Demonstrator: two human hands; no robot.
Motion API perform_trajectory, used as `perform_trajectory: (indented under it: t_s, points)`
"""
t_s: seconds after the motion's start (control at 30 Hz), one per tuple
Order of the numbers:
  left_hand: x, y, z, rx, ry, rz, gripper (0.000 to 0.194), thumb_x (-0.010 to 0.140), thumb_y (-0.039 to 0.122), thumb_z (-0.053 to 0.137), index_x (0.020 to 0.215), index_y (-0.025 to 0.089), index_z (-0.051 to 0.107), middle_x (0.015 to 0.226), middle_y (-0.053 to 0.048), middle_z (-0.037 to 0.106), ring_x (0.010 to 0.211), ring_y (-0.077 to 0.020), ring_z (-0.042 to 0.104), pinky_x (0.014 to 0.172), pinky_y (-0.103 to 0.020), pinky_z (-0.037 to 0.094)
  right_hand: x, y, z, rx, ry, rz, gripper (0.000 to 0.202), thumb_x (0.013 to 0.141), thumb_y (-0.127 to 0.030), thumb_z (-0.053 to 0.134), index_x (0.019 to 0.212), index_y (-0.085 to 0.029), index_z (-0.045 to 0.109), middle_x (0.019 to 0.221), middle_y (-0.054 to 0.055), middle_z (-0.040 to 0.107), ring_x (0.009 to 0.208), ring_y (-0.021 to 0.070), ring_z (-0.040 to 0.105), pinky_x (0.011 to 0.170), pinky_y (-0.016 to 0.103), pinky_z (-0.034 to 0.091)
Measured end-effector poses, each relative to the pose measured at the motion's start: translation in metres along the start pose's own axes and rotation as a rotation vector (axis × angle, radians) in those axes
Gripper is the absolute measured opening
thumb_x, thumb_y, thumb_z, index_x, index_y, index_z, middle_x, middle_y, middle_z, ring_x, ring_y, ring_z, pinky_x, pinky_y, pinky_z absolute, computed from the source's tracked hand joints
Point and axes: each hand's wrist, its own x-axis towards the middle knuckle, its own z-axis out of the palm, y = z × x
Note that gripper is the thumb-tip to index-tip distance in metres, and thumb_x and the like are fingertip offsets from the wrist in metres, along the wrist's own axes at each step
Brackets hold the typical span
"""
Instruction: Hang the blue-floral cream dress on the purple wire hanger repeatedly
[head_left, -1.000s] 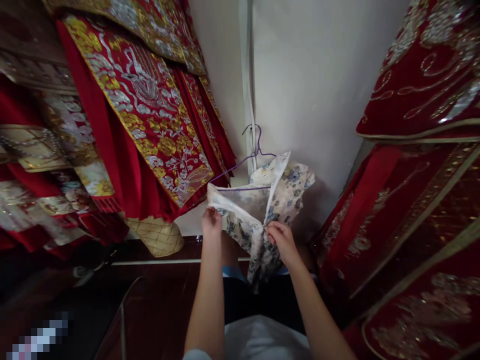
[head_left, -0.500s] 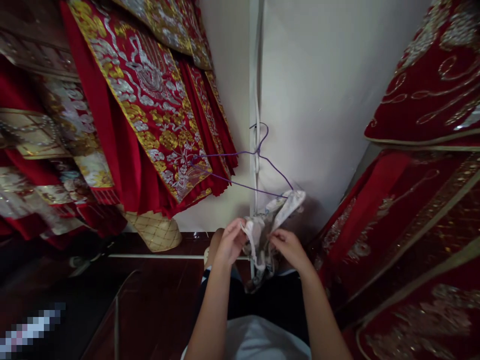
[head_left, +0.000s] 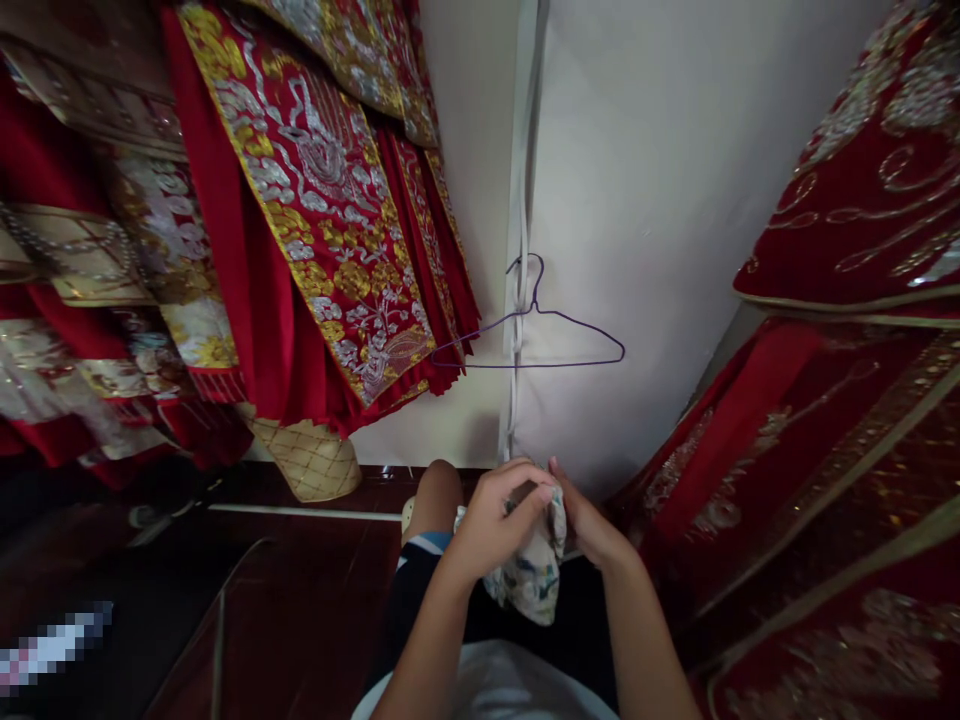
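Observation:
A small white garment with a blue and green floral pattern point(head_left: 529, 580) is bunched up above my lap; its exact kind does not show. My left hand point(head_left: 501, 520) pinches the cloth near its top, fingers bent over it. On the other side, my right hand point(head_left: 589, 515) is closed against the garment's right edge, its fingers partly hidden by the cloth. Beyond my hands, a bare purple wire hanger point(head_left: 568, 366) hangs by its hook from a pale strip point(head_left: 525, 200) running down the wall, with nothing on it.
Red costumes with gold and silver embroidery point(head_left: 322, 200) hang at the left, overlapping the hanger's left end. More red beaded garments point(head_left: 847, 230) crowd the right. A pale wall point(head_left: 637, 150) stands ahead. A thin white rail point(head_left: 307, 513) runs low above the dark red floor point(head_left: 300, 640).
The floral garment has come off the purple hanger and is lower, gathered in my hands. The hanger now hangs level. My hands have drawn closer together.

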Motion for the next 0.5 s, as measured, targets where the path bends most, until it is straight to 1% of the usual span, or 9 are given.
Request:
perform_trajectory:
  t_s: [0.1,0.17,0.23,0.27,0.3,0.37,0.43,0.47,0.5]
  points:
    - [0.000,-0.006,-0.003,0.000,-0.002,-0.016,0.021,0.094,0.035,0.056,0.094,0.019,0.070,0.088,-0.005,0.064,0.087,-0.0187,0.059,0.083,-0.028,0.045,-0.006,-0.008,0.012,0.124,-0.114,0.050,0.077,0.074,-0.088,0.046,0.098,-0.021,0.074,0.088,0.010,0.075,0.097,0.0294,0.070,0.082,0.040,0.054]
    - [0.002,-0.014,-0.005,-0.014,0.047,-0.030,0.021,0.091,0.035,0.061,0.105,0.021,0.068,0.094,-0.006,0.063,0.093,-0.0199,0.059,0.088,-0.029,0.045,-0.010,-0.012,0.018,0.179,-0.160,0.044,0.080,0.069,-0.091,0.046,0.096,-0.021,0.074,0.087,0.011,0.075,0.096,0.0294,0.070,0.080,0.038,0.055]
    - [0.002,-0.024,-0.008,-0.060,0.080,-0.041,0.040,0.088,0.037,0.066,0.125,0.024,0.058,0.105,-0.006,0.060,0.101,-0.0209,0.057,0.095,-0.030,0.044,-0.012,-0.015,0.019,0.174,-0.165,0.027,0.078,0.066,-0.091,0.051,0.093,-0.022,0.073,0.085,0.009,0.074,0.092,0.0287,0.070,0.079,0.038,0.055]
    - [0.001,-0.031,-0.009,-0.096,0.056,-0.049,0.048,0.088,0.039,0.065,0.132,0.025,0.053,0.109,-0.007,0.059,0.104,-0.0212,0.056,0.097,-0.031,0.043,-0.014,-0.017,0.017,0.149,-0.156,0.013,0.073,0.064,-0.088,0.058,0.090,-0.021,0.072,0.082,0.008,0.074,0.087,0.0275,0.070,0.076,0.037,0.055]
    - [-0.001,-0.038,-0.011,-0.126,-0.006,-0.063,0.050,0.090,0.042,0.062,0.136,0.025,0.050,0.111,-0.008,0.059,0.106,-0.0216,0.056,0.098,-0.032,0.043,-0.015,-0.020,0.014,0.117,-0.139,0.001,0.067,0.062,-0.083,0.066,0.086,-0.021,0.071,0.078,0.007,0.073,0.081,0.0258,0.070,0.073,0.035,0.054]
    - [-0.008,-0.053,-0.015,-0.127,-0.205,-0.120,0.044,0.092,0.048,0.056,0.127,0.022,0.058,0.106,-0.007,0.062,0.102,-0.0220,0.057,0.096,-0.033,0.044,-0.020,-0.030,0.004,0.046,-0.084,-0.016,0.057,0.053,-0.069,0.082,0.080,-0.020,0.069,0.071,0.005,0.071,0.067,0.0219,0.066,0.063,0.031,0.052]
    - [-0.017,-0.069,-0.022,0.011,-0.391,-0.216,0.039,0.089,0.052,0.058,0.103,0.017,0.068,0.087,-0.003,0.064,0.086,-0.0200,0.058,0.084,-0.030,0.047,-0.025,-0.047,-0.010,-0.009,-0.015,-0.044,0.053,0.045,-0.054,0.091,0.078,-0.019,0.068,0.069,0.004,0.070,0.059,0.0196,0.063,0.056,0.030,0.050]
    - [-0.022,-0.076,-0.029,0.113,-0.445,-0.263,0.039,0.086,0.053,0.061,0.094,0.016,0.069,0.079,-0.002,0.062,0.077,-0.0183,0.057,0.077,-0.028,0.047,-0.027,-0.058,-0.018,-0.031,0.021,-0.070,0.052,0.043,-0.048,0.092,0.079,-0.019,0.068,0.070,0.004,0.070,0.059,0.0197,0.063,0.055,0.030,0.050]
    - [-0.027,-0.081,-0.037,0.216,-0.463,-0.295,0.039,0.084,0.054,0.063,0.089,0.016,0.069,0.074,-0.001,0.062,0.071,-0.0171,0.055,0.071,-0.027,0.046,-0.028,-0.069,-0.026,-0.052,0.061,-0.104,0.051,0.042,-0.044,0.092,0.080,-0.019,0.068,0.071,0.004,0.071,0.059,0.0203,0.063,0.055,0.031,0.050]
